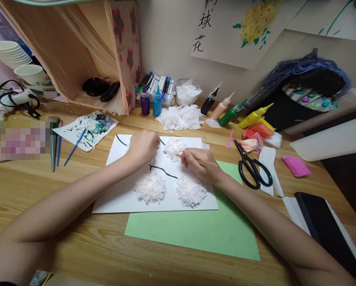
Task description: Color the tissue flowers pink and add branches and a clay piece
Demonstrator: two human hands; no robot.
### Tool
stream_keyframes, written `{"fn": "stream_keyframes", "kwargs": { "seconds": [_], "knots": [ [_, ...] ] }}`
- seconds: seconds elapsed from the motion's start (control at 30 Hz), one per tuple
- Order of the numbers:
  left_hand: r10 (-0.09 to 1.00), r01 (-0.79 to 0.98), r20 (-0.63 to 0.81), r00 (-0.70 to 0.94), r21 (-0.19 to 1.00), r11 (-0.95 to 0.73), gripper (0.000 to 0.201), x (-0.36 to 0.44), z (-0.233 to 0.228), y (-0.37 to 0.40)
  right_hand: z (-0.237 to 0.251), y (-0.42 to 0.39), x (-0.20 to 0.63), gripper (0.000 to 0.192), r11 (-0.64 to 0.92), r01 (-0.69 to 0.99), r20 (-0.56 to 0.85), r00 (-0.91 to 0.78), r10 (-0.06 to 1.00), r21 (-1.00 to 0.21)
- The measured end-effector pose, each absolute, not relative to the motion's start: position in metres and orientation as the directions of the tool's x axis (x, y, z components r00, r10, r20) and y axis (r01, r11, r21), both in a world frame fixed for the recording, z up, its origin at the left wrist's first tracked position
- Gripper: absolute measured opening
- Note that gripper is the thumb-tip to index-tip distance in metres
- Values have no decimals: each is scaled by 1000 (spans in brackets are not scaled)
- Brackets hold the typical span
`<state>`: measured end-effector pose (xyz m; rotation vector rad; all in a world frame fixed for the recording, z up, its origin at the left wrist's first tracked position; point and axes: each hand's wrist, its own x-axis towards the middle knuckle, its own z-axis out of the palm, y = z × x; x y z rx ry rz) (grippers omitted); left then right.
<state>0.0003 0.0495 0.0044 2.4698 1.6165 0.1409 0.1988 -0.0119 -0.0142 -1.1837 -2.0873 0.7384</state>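
My right hand (pixel 200 163) pinches a thin wooden stick (pixel 208 162), its front end near the lower edge of a white paper flower (pixel 174 147). To the left of that flower, my left hand (pixel 144 147) is closed over a white sheet (pixel 115 198); its fingertips are turned away, so I cannot make out what they hold. Two more fluffy white flowers, one at left (pixel 150 188) and one at right (pixel 191 190), lie on the sheet's near part. Black curved lines (pixel 163 171) are drawn between the flowers.
Green paper (pixel 192 234) lies under the sheet. Behind it are a pile of white paper pieces (pixel 180 118), a bowl (pixel 189 91) and several paint bottles (pixel 208 104). Black scissors (pixel 252 169) and a dark phone-like slab (pixel 327 230) lie right; brushes (pixel 53 143) and a paint-smeared paper (pixel 88 129) left.
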Motion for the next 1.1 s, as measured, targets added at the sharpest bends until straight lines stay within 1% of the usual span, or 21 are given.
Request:
{"fn": "stream_keyframes", "kwargs": {
  "seconds": [0.27,0.43,0.53,0.6,0.67,0.73,0.83,0.9,0.93,1.0,1.03,1.1],
  "knots": [
    [914,895,-18,406,208,-394,20,0,3,49,-18,-9,195,38,545,586,285,-480,830,-600],
    [915,896,-18,403,210,-391,20,0,3,50,-23,-9,195,37,623,577,326,-540,776,-527],
    [916,898,-19,401,207,-388,21,1,3,50,-26,-7,196,37,639,586,339,-546,766,-498],
    [917,900,-20,400,196,-388,21,1,3,50,-27,-6,195,37,630,594,332,-540,773,-500],
    [919,904,-17,395,183,-386,20,2,3,50,-25,-5,192,39,600,594,320,-515,795,-536],
    [918,905,-10,395,173,-388,21,2,2,50,-22,-3,188,41,514,590,282,-444,851,-623],
    [915,903,-1,404,162,-399,21,1,1,51,-19,-1,181,45,279,519,152,-275,949,-808],
    [913,901,1,407,161,-402,21,1,0,51,-19,1,179,47,133,414,55,-197,979,-900],
    [914,902,0,406,162,-401,21,1,0,51,-20,1,180,48,84,366,18,-180,984,-927],
    [914,902,-2,405,166,-399,21,1,1,51,-22,1,183,48,51,322,-12,-189,982,-945],
    [915,902,-2,404,167,-398,21,1,1,51,-22,0,185,47,68,330,0,-204,979,-941],
    [915,902,-2,404,168,-398,21,2,1,50,-23,-4,191,45,154,379,64,-239,969,-913]
  ]
}}
